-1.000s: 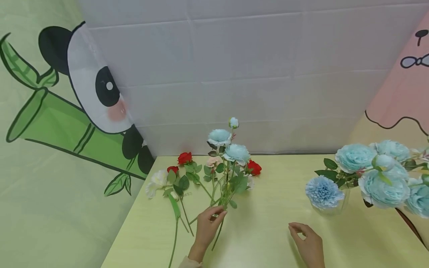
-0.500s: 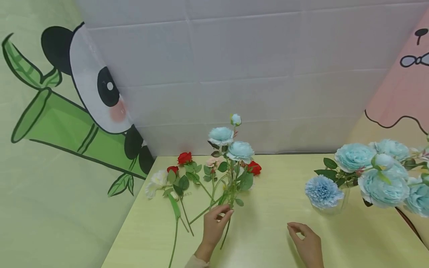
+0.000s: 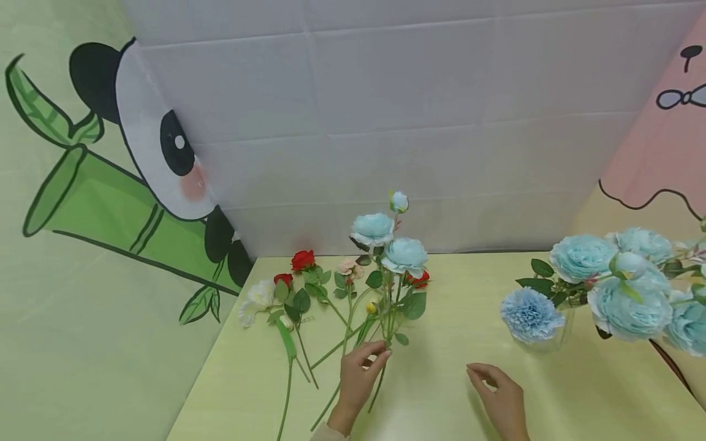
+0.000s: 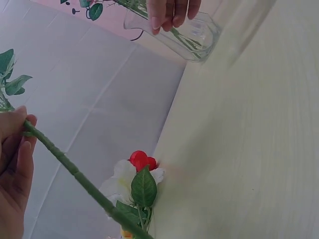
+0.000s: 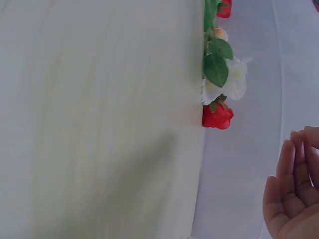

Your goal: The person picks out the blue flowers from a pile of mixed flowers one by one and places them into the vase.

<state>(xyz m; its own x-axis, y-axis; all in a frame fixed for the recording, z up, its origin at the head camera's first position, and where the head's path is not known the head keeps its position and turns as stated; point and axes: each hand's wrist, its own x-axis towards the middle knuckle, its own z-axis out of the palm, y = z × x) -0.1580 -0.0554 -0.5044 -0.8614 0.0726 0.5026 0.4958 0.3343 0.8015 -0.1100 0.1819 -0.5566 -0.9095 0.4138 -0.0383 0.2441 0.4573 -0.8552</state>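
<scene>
My left hand (image 3: 357, 381) pinches the green stem (image 4: 75, 172) of a light blue artificial peony (image 3: 405, 256) between thumb and fingers. The spray stands nearly upright above the table, with two full blooms and a bud at the top. Its lower stem slants down below the hand. To the right, my right hand (image 3: 503, 398) hovers over the table with relaxed, bent fingers and holds nothing. In the right wrist view, the fingers of the right hand (image 5: 294, 194) curve loosely, the thumb close to the fingertips.
On the left lie loose flowers: red roses (image 3: 303, 260), a white flower (image 3: 258, 300), a pale pink one (image 3: 350, 267) and others. A clear glass vase (image 3: 543, 345) at right holds light blue peonies (image 3: 631, 309) and a blue carnation (image 3: 531, 315). A cloth backdrop (image 3: 408, 153) borders the table.
My left hand has moved right with the peony spray, drawing it away from the loose flowers and uncovering a yellow bloom. The right hand has shifted slightly left.
</scene>
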